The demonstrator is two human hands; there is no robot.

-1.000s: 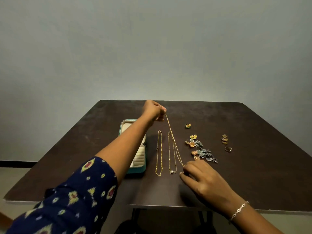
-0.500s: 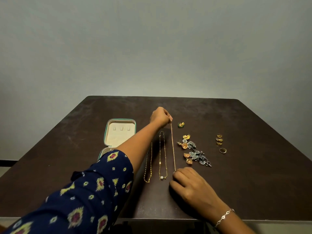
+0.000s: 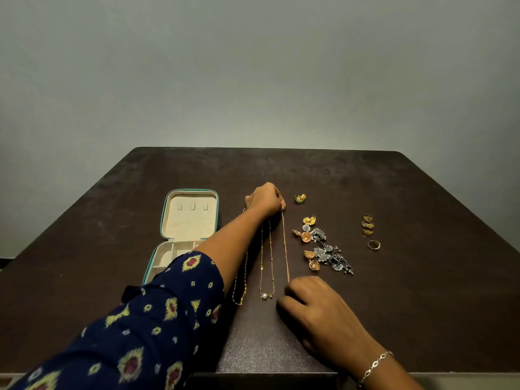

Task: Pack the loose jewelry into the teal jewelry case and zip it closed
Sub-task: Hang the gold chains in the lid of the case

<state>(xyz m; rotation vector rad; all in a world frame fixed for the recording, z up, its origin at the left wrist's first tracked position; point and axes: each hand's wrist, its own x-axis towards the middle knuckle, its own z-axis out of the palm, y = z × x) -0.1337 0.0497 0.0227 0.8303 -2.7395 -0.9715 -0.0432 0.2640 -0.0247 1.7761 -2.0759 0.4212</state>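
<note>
The teal jewelry case (image 3: 166, 209) lies open at the table's left, cream lining showing; my left sleeve hides part of its lower tray. My left hand (image 3: 266, 201) pinches the far end of a thin gold chain (image 3: 285, 246) that lies stretched straight on the table. My right hand (image 3: 315, 302) grips the chain's near end with curled fingers. A pearl-pendant necklace (image 3: 266, 277) and a beaded gold chain (image 3: 242, 288) lie just left of it. Several earrings (image 3: 320, 246) are heaped to the right, with a green-and-gold stud (image 3: 300, 198) farther back.
Several gold rings (image 3: 369, 225) sit in a short column at the right, with a single ring (image 3: 374, 245) below them. The dark brown table (image 3: 422, 291) ends at a front edge near my right wrist. A plain grey wall stands behind.
My left hand came down from the air to the table, so the thin chain now lies flat and straight. The view shifted, uncovering the open case lid.
</note>
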